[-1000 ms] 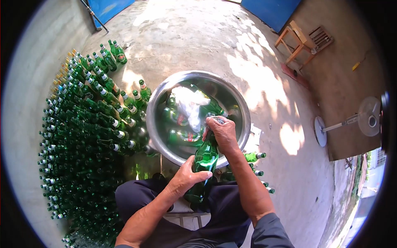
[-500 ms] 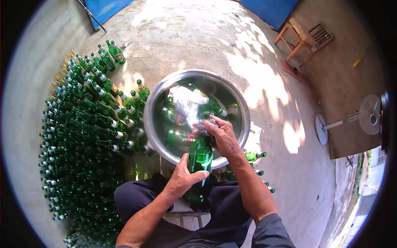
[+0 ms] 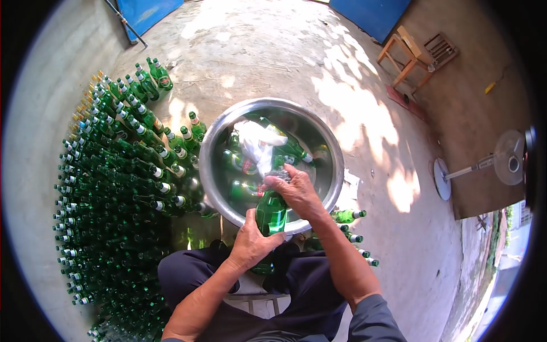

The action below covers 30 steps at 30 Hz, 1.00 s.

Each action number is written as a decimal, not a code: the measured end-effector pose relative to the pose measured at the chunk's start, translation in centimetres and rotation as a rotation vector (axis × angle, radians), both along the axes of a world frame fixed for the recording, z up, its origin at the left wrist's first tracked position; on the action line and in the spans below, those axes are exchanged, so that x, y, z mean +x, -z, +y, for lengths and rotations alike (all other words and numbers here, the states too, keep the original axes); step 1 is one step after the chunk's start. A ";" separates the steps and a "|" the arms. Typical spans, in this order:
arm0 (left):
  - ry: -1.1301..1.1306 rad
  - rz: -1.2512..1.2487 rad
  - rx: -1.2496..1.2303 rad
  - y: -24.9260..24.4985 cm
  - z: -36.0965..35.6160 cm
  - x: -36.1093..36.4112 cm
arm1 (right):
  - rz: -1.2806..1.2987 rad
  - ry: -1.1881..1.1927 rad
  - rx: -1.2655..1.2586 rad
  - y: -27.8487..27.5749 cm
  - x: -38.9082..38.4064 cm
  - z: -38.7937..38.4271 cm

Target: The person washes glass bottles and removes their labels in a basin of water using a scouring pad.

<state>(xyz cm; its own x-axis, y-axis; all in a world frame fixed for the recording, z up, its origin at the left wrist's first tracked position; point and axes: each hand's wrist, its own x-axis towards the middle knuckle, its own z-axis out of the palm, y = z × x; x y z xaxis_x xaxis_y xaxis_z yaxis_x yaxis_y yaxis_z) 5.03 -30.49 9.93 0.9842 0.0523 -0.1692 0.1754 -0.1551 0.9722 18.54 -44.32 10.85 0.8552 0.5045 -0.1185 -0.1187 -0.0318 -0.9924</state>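
Observation:
A green glass bottle (image 3: 271, 212) is held at a slant over the near rim of a metal basin (image 3: 212, 200). My left hand (image 3: 253, 242) is wrapped around its lower body, thumb across the glass. My right hand (image 3: 296, 192) is closed at the bottle's far end, pressing a silvery scouring pad (image 3: 277, 175) against it; the fingers and pad hide that end. In the basin's water lie several green bottles (image 3: 244, 190) with labels. A white cloth (image 3: 256, 141) rests on top of them, just beyond my right hand.
Many green bottles (image 3: 131, 165) stand packed on the floor at left. A few more bottles (image 3: 348, 216) lie to the basin's right. Farther right are a standing fan (image 3: 476, 166) and a wooden chair (image 3: 413, 57). Blue doors (image 3: 373, 17) stand at the back.
The bottle has shifted slightly left and looks shorter, more tilted. My right hand has slid a little down and left with the scouring pad. My left hand keeps its hold.

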 end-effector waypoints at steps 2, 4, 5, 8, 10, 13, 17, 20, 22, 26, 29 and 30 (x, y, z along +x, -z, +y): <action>0.007 0.150 0.179 -0.8 -0.2 -0.1 | -0.219 0.120 -0.306 0.1 -1.0 1.0; -0.016 0.168 0.133 -1.0 -0.1 -0.1 | -0.152 0.111 -0.181 0.1 -0.8 0.8; -0.015 0.168 0.135 -1.4 0.2 0.0 | -0.074 0.103 -0.125 -0.4 -0.5 0.5; 0.053 0.074 -0.118 -1.6 0.9 0.2 | 0.060 0.106 -0.029 -1.2 -0.3 -0.2; 0.064 0.130 -0.529 -0.7 0.9 0.6 | 0.123 0.159 0.080 -0.3 0.1 -0.6; 0.102 0.196 -0.675 -1.6 1.3 0.7 | 0.206 0.187 0.183 0.3 0.2 -0.9; 0.110 0.235 -0.771 -1.7 1.4 0.7 | 0.319 0.212 0.297 -0.6 -0.3 -0.3; 0.028 0.155 -0.547 -1.1 0.6 0.7 | 0.145 0.152 0.169 0.0 0.0 0.0; 0.017 0.144 -0.212 -0.9 0.0 0.4 | -0.009 0.157 0.017 0.1 -0.4 0.4; 0.016 0.217 0.120 -1.4 -0.5 0.1 | -0.298 0.282 -0.231 1.0 -0.5 1.7; 0.024 0.155 -0.012 -1.1 -0.3 -0.1 | -0.217 0.378 -0.140 2.3 -0.3 1.4; 0.021 0.155 -0.015 -1.2 -0.3 -0.1 | -0.179 0.400 -0.108 3.1 -0.2 1.1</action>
